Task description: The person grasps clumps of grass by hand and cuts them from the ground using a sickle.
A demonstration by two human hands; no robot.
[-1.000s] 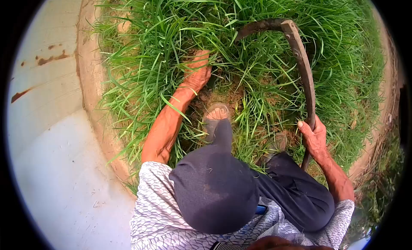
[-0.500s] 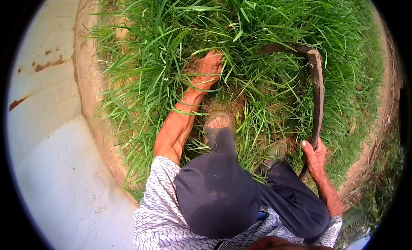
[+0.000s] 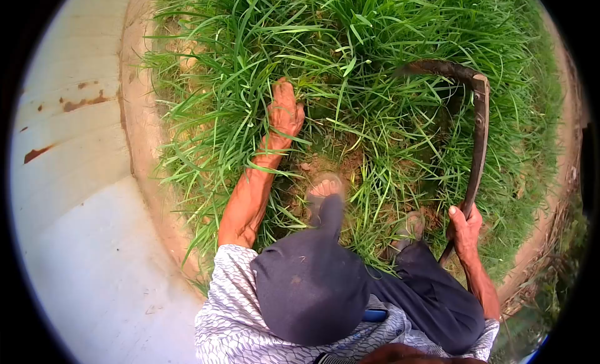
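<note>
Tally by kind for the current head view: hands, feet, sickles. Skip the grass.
Hands: 2 (left hand, right hand)
Feet: 2 (left foot, right foot)
Sickles: 1 (wooden-handled sickle)
Total: 5

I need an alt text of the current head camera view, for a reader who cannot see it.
A person's left hand is among green grass while the right hand holds a sickle, its curved blade over the grass. The dark-trousered knees are bent; a pale, brown-stained surface lies at the picture's left.
</note>
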